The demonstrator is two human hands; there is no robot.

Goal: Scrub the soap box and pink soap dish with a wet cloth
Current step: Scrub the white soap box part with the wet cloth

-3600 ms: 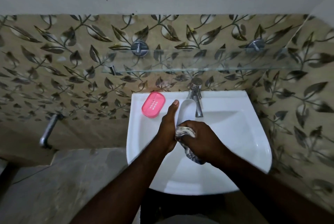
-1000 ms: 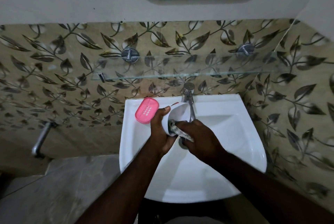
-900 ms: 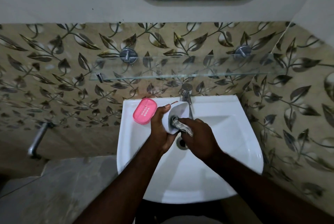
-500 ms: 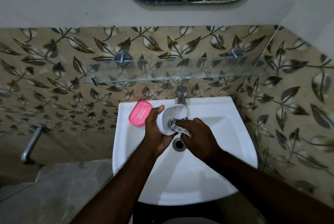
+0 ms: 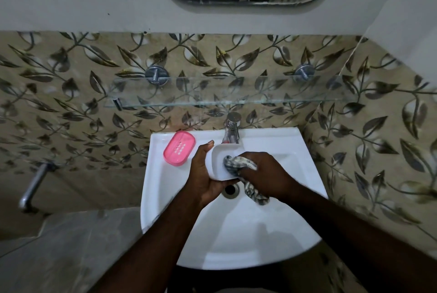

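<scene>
Soap box [image 5: 218, 164] turned open-side up; L hand [image 5: 203, 178] grips it, R hand [image 5: 267, 176] grips cloth [image 5: 236, 162].

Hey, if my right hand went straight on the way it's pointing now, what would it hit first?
The white soap box: the right hand presses the cloth into its hollow, with the left hand gripping behind it.

White soap box [image 5: 218, 162] held over basin, cloth [image 5: 238, 162] inside; pink soap dish [image 5: 179, 148] on rim.
</scene>
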